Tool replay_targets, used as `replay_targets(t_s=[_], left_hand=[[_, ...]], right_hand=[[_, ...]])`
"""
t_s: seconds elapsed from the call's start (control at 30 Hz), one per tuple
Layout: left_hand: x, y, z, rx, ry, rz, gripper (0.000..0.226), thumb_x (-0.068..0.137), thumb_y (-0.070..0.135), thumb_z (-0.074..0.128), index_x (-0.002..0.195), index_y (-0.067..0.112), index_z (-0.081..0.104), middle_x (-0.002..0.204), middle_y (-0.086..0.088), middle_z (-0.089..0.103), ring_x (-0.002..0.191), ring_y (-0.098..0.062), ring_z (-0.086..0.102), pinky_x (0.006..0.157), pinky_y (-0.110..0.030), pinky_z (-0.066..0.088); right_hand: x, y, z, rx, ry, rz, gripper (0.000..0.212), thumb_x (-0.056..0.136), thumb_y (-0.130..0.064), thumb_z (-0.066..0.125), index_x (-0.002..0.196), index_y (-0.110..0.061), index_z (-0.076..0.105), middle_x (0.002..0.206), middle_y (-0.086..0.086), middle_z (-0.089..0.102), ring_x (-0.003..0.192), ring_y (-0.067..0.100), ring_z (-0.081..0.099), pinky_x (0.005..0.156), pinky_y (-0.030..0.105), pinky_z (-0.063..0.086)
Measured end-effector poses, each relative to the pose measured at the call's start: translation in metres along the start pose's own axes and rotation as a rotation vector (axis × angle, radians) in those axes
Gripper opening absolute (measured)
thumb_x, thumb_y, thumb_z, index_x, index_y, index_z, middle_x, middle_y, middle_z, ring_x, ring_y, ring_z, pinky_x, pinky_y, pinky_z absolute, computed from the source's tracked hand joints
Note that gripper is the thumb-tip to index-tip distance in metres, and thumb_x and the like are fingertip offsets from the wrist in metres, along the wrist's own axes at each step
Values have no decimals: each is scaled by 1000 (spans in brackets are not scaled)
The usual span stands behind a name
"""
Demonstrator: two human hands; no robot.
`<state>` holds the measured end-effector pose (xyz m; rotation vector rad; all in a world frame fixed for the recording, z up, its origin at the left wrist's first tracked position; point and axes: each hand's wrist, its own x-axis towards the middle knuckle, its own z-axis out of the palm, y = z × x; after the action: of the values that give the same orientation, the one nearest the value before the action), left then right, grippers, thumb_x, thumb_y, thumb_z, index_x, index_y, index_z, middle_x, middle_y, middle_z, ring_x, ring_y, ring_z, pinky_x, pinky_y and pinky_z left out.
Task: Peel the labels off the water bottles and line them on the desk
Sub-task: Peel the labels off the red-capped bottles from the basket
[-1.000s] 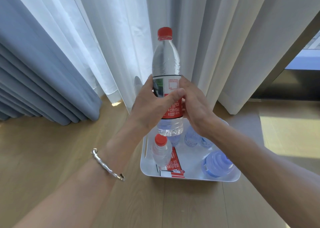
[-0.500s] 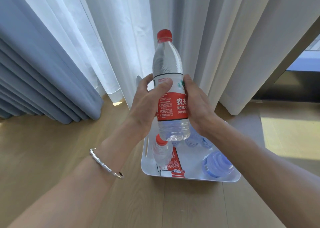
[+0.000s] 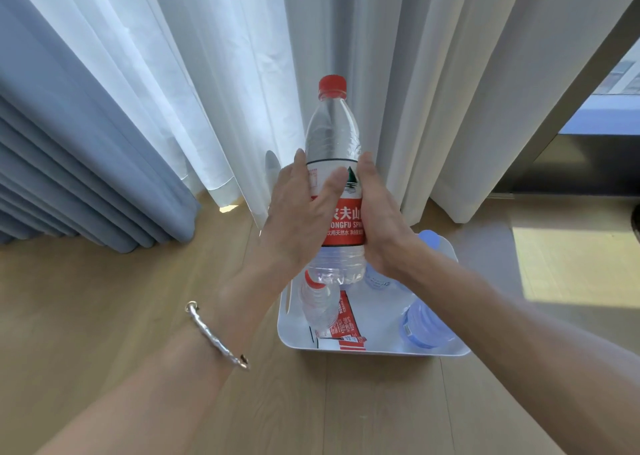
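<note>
Red-capped clear water bottle (image 3: pixel 332 184) held upright in the air above a white tray (image 3: pixel 374 350), which sits on a pale wooden floor in front of white and blue curtains. The left hand (image 3: pixel 294 219) wraps the bottle's left side, its thumb laid across the front of the red and white label (image 3: pixel 346 226); the right hand (image 3: pixel 381 219) clasps the right side. Both grips are closed on the bottle. The label is whole and unpeeled, as far as can be seen.

Inside the tray, near its front left corner, a bare bottle (image 3: pixel 318 305) lies on loose red label strips (image 3: pixel 343 330), so at least one appears stripped already. Other clear bottles (image 3: pixel 426 326) lie toward the right edge; whether they carry labels is unclear. No desk and no lined-up row of bottles is visible, so peeling looks underway and the lining-up seems not yet begun.
</note>
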<state>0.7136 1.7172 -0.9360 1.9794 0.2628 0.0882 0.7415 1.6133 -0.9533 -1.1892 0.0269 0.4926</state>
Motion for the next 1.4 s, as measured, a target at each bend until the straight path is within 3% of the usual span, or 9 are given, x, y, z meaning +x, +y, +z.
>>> replay_targets(t_s=[0.17,0.4,0.63,0.8,1.0,1.17,1.27,1.33,1.4], left_hand=[[-1,5,0,136,114,-1,65,90,54,53,147,28,36,137,1,43,126,-17,50,101,-44,47],[-3,6,-9,27,51,-51,70,56,66,66,115,32,53,111,2,65,96,-13,68,86,-40,57],[3,11,-28,-244,61,-90,36,80,38,70,111,19,64,93,-4,74,76,-17,73,70,-36,60],[-1,13,-25,-340,3,-95,64,87,31,66,144,26,37,102,-9,71,80,-19,73,72,-34,60],[-5,7,-14,-292,-63,-19,52,94,19,59,137,26,30,87,2,67,66,-1,69,59,-15,54],[1,8,-14,-197,-108,50,35,86,27,54,121,25,55,98,-5,71,85,-13,70,77,-30,56],[2,7,-17,-159,-117,76,28,89,27,58,116,27,56,90,9,73,85,-5,70,75,-21,54],[1,7,-16,-66,-104,96,43,89,34,64,127,23,49,95,11,72,88,-1,70,78,-20,55],[0,8,-13,63,-41,105,78,80,56,65,144,26,34,111,10,69,102,-5,67,91,-34,54]], right_hand=[[4,0,-1,-11,35,-25,49,102,-50,25,107,-22,64,88,3,76,81,17,73,78,35,59],[4,-2,-5,-137,40,-59,48,101,-53,25,132,-30,55,116,1,68,98,24,69,88,43,56],[4,-12,2,-227,46,-185,25,101,-39,41,120,-33,56,92,-5,67,72,7,65,69,27,55],[5,-15,9,-122,2,-106,46,97,-54,36,114,-20,62,99,4,71,88,19,68,85,41,56],[3,-14,2,-27,-58,-40,52,98,-54,32,119,-17,62,96,10,74,85,24,72,78,37,58],[3,-17,0,-17,25,-33,43,97,-42,47,127,-12,54,108,14,70,96,31,70,86,47,56],[5,-21,-2,-59,35,-69,50,89,-35,61,133,-16,47,106,5,67,89,22,71,79,44,58],[5,-23,-3,-102,23,-95,54,86,-34,64,134,-18,47,111,4,66,93,21,71,74,39,58],[4,-23,-2,-112,21,-128,47,87,-33,64,130,-18,51,111,5,68,96,22,71,73,39,58]])
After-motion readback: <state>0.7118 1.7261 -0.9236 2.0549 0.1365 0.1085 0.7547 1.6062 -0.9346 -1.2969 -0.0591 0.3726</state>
